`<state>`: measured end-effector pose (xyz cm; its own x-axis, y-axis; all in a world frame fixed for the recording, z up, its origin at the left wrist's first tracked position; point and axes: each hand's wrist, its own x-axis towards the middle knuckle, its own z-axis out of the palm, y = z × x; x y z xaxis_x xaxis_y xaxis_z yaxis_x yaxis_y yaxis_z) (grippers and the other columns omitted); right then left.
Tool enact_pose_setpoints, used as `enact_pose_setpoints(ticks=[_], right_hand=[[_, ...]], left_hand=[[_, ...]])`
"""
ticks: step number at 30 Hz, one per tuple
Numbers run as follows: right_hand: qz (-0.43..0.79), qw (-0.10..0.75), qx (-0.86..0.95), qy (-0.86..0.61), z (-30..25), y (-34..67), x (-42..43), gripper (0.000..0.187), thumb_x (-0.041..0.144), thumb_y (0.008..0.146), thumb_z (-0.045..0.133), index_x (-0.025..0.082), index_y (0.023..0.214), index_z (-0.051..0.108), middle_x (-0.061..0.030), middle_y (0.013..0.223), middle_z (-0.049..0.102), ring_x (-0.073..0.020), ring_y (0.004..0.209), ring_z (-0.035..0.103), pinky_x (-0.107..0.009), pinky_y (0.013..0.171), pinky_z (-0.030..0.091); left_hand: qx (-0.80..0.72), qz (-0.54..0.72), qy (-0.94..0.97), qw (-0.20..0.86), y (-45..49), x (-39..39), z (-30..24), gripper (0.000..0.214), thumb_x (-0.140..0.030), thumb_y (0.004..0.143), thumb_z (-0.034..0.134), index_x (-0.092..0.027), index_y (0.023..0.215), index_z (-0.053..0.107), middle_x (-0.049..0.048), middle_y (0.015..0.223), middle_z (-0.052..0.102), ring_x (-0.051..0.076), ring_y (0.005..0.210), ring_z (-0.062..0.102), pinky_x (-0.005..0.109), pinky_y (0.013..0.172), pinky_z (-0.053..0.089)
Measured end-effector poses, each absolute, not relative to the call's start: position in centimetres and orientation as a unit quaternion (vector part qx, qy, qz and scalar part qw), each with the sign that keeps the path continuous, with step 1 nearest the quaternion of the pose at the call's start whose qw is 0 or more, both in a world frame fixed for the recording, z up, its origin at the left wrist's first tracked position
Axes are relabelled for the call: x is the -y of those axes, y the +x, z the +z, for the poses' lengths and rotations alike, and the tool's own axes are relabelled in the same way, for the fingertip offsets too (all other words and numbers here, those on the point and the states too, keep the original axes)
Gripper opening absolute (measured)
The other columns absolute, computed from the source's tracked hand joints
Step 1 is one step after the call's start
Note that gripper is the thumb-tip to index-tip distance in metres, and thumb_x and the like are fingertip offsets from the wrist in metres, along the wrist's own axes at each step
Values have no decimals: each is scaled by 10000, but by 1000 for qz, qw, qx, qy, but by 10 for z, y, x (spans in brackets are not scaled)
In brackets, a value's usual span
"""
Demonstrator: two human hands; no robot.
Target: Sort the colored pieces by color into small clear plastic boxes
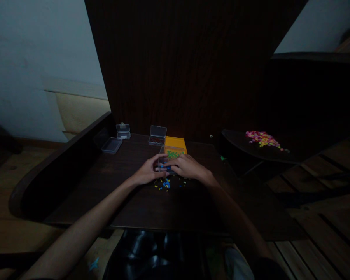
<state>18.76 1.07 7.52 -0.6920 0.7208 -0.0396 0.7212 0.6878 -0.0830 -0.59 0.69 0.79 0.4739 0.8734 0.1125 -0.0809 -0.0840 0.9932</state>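
Observation:
A clear plastic box stands on the dark table, with blue pieces in its near part and green ones toward the back. My left hand curves around the box's left side, thumb at the near edge and fingers at the top. From the right, my right hand reaches over the box, index finger pointing in at the blue pieces and the other fingers curled. Whatever its fingertips hold is too small and dark to make out. Loose blue and yellow pieces lie in front of the box.
Behind the box is a yellow-orange case. An open clear box of dark red bits, a small clear box and a shallow clear tray sit farther left. Pink and yellow pieces are heaped on a ledge at right.

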Motion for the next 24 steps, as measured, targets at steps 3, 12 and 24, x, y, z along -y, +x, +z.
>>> enact_pose_setpoints(ticks=[3,12,24], right_hand=[[-46,0,-920,390,75,189,-10,428,178,900,460,303,1269,637,-40,1124,725,-200,969,660,-288,814,456],[-97,-86,-893,431,84,214,-8,297,185,856,524,199,1055,744,-19,764,716,-115,628,574,-219,596,348],[-119,85,-874,464,45,229,22,231,345,859,593,266,1016,742,-44,970,736,-210,934,619,-276,786,395]], left_hand=[[-323,400,621,591,-6,-7,8,730,-179,645,809,-161,1297,481,95,1119,618,175,960,602,379,876,521],[-348,398,633,566,-7,-7,9,741,-210,638,814,-163,1304,494,75,1031,618,160,894,580,360,827,519],[-350,408,612,579,-7,-6,13,735,-181,639,813,-162,1300,492,98,1124,613,159,895,626,402,889,525]])
